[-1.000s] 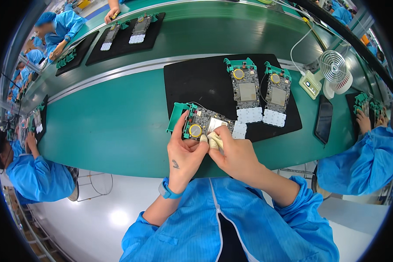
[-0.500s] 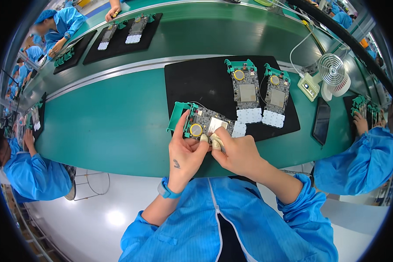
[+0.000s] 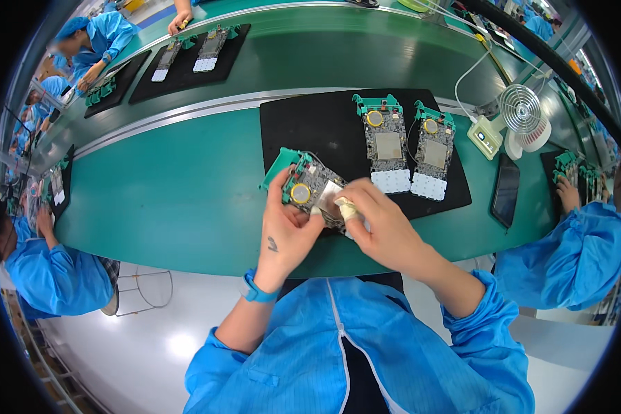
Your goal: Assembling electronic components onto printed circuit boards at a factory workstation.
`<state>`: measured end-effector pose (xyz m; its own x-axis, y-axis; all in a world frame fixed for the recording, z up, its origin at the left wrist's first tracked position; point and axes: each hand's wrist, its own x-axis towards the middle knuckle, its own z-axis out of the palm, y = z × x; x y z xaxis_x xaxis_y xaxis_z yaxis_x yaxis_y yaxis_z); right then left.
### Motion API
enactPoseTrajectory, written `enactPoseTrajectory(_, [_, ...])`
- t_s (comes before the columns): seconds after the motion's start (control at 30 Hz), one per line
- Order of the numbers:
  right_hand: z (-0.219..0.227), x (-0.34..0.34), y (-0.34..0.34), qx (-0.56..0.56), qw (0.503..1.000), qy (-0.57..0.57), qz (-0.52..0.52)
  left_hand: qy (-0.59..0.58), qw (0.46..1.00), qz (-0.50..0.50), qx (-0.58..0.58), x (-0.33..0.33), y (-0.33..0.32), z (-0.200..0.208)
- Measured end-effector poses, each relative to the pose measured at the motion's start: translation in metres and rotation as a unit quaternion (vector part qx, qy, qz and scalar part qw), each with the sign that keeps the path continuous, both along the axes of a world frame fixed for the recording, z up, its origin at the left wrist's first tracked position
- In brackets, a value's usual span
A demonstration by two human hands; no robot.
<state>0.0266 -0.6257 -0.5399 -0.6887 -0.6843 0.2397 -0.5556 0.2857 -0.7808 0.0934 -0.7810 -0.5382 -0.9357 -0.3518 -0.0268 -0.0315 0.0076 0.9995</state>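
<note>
My left hand (image 3: 286, 238) is closed round the near left part of a circuit board (image 3: 316, 176), which is tilted just above the near edge of a black mat (image 3: 314, 127). The board has a green plastic bracket (image 3: 280, 168) at its left end, a round yellow-rimmed coin cell (image 3: 300, 193) and a silver shield plate (image 3: 330, 194). Over the board's right end, my right hand (image 3: 392, 231) has its thumb and fingers pinched together, pale finger cots on the tips. Whatever is between those fingertips is hidden. The right hand covers the board's white end.
Two similar boards (image 3: 388, 148) (image 3: 433, 155) lie on the mat's right half. Beyond it stand a small fan (image 3: 521, 114) with a cable and a black phone (image 3: 507, 190), on the green table (image 3: 165, 186). Co-workers in blue sit at both sides and across the far table.
The held board has turned clockwise, its right end dropping nearer to me. My right hand has shifted slightly right and now covers the board's white end.
</note>
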Motion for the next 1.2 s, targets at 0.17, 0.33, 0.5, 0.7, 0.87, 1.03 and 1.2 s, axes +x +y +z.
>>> enactPoseTrajectory(0.17, [-0.006, -0.015, 0.003, -0.009, 0.986, 0.136, 0.099, -0.016, 0.996, -0.027, -0.083, -0.007, -0.016, 0.004])
enactPoseTrajectory(0.33, [0.005, -0.022, 0.003, 0.037, 0.971, 0.164, 0.169, 0.014, 0.998, -0.052, -0.021, -0.004, -0.024, -0.001])
enactPoseTrajectory(0.5, [0.004, -0.006, -0.014, 0.06, 0.949, 0.25, 0.181, -0.028, 0.995, -0.082, -0.039, -0.002, -0.032, 0.004])
enactPoseTrajectory(0.7, [-0.01, 0.022, -0.014, 0.117, 0.908, 0.398, 0.055, -0.016, 0.997, -0.069, -0.028, -0.003, -0.027, 0.005])
enactPoseTrajectory(0.87, [0.003, -0.022, -0.012, -0.082, 0.977, -0.19, -0.059, -0.01, 0.998, -0.067, 0.009, -0.001, -0.027, 0.004])
enactPoseTrajectory(1.03, [0.022, -0.037, -0.018, -0.082, 0.962, -0.258, 0.023, -0.084, 0.985, -0.042, -0.144, 0.016, -0.032, 0.033])
enactPoseTrajectory(1.2, [0.055, -0.047, -0.006, 0.053, 0.988, -0.118, 0.09, 0.092, 0.871, 0.046, -0.481, 0.013, -0.034, 0.057])
